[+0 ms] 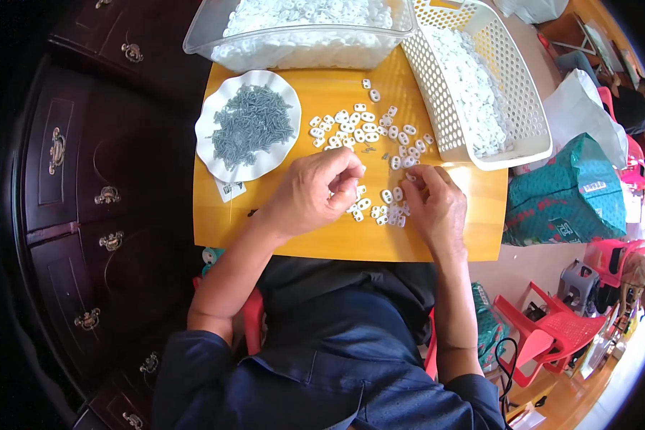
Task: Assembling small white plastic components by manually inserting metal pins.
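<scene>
Over the middle of the yellow table, my left hand (315, 188) is closed, thumb and forefinger curled together; a speck of white shows at the fingertips, too small to name. Facing it, my right hand (437, 204) has its fingers bent into a pinch, and what they hold is hidden. Small white two-hole plastic pieces (360, 134) lie scattered beyond and between my hands. A few loose screws (369, 150) rest among them. Left of these, a white scalloped plate (205, 147) carries a heap of grey screws (254, 123).
A clear plastic bin (301, 44) full of white pieces stands at the table's far edge. To its right is a white perforated basket (512, 68), partly filled. Dark drawers (72, 172) flank the left side. A teal bag (570, 190) and red chairs (545, 330) are to the right.
</scene>
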Available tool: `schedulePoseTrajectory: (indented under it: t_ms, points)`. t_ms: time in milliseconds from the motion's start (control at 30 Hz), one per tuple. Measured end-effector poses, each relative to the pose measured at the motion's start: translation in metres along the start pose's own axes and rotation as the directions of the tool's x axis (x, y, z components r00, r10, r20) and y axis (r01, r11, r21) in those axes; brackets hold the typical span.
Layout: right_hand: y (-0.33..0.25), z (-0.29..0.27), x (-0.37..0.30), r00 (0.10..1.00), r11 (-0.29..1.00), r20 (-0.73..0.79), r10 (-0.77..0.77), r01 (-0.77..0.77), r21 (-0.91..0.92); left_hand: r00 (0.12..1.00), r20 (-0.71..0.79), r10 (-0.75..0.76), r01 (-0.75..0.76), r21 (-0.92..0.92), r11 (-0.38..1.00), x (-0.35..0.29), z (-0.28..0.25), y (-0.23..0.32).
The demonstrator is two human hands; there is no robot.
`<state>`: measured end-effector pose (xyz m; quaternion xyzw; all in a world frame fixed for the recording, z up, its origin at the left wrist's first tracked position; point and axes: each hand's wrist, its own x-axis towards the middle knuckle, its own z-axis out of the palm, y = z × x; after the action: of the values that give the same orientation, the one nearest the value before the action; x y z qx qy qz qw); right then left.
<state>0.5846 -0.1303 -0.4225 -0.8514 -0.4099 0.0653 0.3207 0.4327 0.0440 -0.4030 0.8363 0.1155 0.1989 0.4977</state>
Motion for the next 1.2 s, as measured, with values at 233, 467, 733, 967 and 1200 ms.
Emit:
schedulePoseTrajectory:
  t_ms: [233, 467, 733, 967, 1200]
  points:
    - [-0.001, -0.002, -0.004, 0.999, 0.999, 0.044, 0.021, -0.023, 0.038, 0.999, -0.037, -0.027, 0.022, -0.14, 0.99, -0.01, 0.014, -0.014]
    - [-0.001, -0.003, -0.004, 0.997, 0.996, 0.052, 0.06, -0.063, 0.068, 0.998, 0.011, -0.069, 0.07, -0.161, 0.985, -0.017, 0.02, -0.014]
    - [0.001, 0.0, 0.0, 0.995, 0.996, 0.044, 0.086, -0.088, 0.027, 0.989, -0.037, -0.146, 0.13, -0.287, 0.949, -0.022, 0.032, -0.008]
    - [0.006, -0.002, -0.001, 0.996, 0.996, 0.033, 0.078, -0.079, 0.041, 0.987, 0.025, -0.157, 0.157, -0.322, 0.934, -0.024, 0.03, -0.005]
    - [0.005, -0.007, 0.0, 0.998, 0.999, 0.049, -0.028, 0.029, -0.018, 0.982, 0.02, -0.189, 0.183, -0.381, 0.907, -0.025, 0.034, -0.006]
